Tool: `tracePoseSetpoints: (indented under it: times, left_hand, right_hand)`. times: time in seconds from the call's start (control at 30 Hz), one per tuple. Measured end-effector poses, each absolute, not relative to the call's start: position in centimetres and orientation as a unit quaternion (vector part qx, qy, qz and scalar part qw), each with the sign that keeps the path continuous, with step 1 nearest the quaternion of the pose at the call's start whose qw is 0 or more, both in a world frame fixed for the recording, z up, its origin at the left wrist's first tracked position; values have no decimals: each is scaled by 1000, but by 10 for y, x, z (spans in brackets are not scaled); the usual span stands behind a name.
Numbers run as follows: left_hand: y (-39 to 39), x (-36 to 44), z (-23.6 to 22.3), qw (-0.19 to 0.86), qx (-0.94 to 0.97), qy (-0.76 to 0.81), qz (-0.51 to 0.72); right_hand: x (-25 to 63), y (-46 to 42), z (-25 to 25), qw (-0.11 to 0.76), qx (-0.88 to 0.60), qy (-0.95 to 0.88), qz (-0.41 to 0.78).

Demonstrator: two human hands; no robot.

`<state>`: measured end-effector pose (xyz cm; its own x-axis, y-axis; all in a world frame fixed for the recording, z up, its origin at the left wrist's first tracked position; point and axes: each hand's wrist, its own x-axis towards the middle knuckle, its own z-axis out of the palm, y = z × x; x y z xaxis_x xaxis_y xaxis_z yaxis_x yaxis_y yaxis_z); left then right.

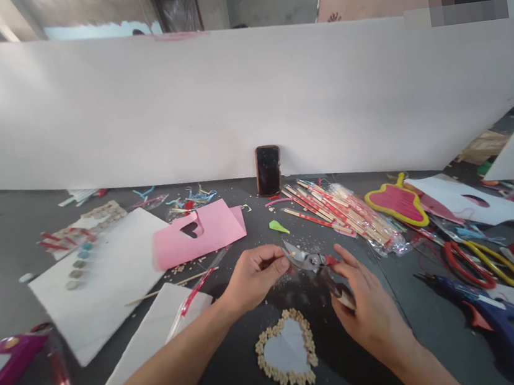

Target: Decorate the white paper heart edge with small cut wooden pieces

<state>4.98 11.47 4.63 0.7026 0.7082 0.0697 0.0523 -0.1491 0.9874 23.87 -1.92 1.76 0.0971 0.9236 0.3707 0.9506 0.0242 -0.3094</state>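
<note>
Red-handled snips (315,262) are held up between both hands, above the dark surface (213,373). The right hand (371,322) has its fingers (340,252) wrapped around the handles, while the left hand (253,277) pinches the steel blades in a narrow hold. Both arms reach in from the sides, wrists bent inward. Below the snips lies a heart (285,348) edged with pale pieces; beyond them are pink paper (201,234) and wrapped sticks (320,210).

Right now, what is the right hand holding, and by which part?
The right hand holds metal shears by their red-gripped handles.
</note>
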Motion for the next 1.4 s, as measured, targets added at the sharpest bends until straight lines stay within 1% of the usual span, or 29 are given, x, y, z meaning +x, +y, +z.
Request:
tracePoseSetpoints:
  times: [0.1, 0.27, 0.4, 0.53, 0.73, 0.9, 1.03, 1.2, 1.4]
  left_hand:
    - [112, 50, 48, 587, 715, 258, 277]
    - [107, 50, 53, 559, 739, 261, 270]
    - [104, 49, 55, 547, 746, 269, 268]
    - [103, 51, 55, 542, 745, 284, 266]
    - [104, 55, 50, 569, 712, 297, 283]
    - [101, 54, 52, 536, 730, 318, 282]
    - [101, 51, 54, 513, 754, 301, 278]
    - [103, 48, 55, 530, 759, 278, 256]
    - [101, 48, 59, 541, 750, 281, 258]
  right_hand:
    - [236, -17, 14, 263, -729, -632, -8]
    - [233, -16, 14, 208, -723, -658, -10]
    - [235, -19, 15, 200, -723, -661, -13]
    - [237, -20, 15, 174, -741, -648, 4]
    - [237, -16, 14, 154, -764, -627, -2]
    - [234, -17, 14, 138, -763, -631, 2]
    - [234, -18, 14, 135, -751, -646, 12]
    - [235, -18, 12, 145, -744, -652, 25]
    - [234, -19, 13, 143, -745, -650, 43]
